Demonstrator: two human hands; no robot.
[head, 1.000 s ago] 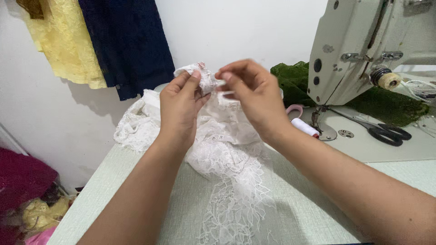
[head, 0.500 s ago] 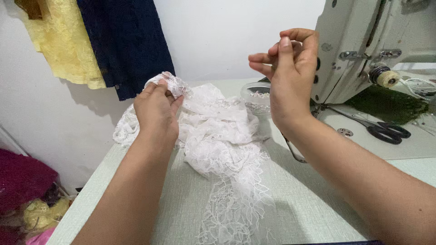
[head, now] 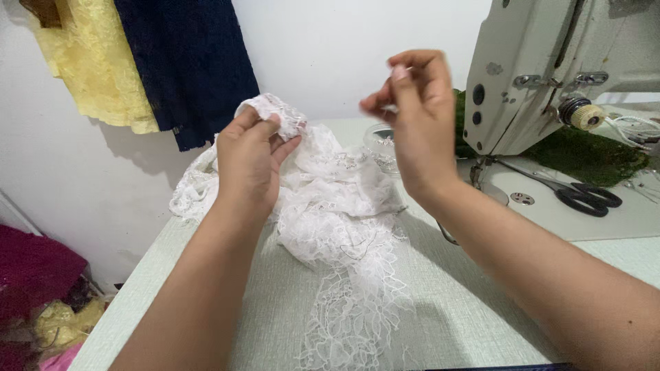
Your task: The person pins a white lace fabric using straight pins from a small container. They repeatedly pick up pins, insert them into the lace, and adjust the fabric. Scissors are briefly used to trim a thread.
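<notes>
My left hand (head: 249, 159) pinches a gathered edge of white lace fabric (head: 330, 206), lifted above the pale table (head: 454, 309); the rest lies heaped beneath it. My right hand (head: 412, 103) is raised beside the sewing machine (head: 550, 69), fingertips pressed together as if on a needle or thread too fine to see. Hand stitching like this seems to go best with the pinch firm and the thread drawn taut without puckering the lace. Black scissors (head: 584, 198) lie near.

A pale green textured table (head: 206, 302) carries a crumpled white lace fabric (head: 344, 227) near its middle, a white sewing machine (head: 550, 69) and black-handled scissors (head: 584, 197) toward its right edge.
</notes>
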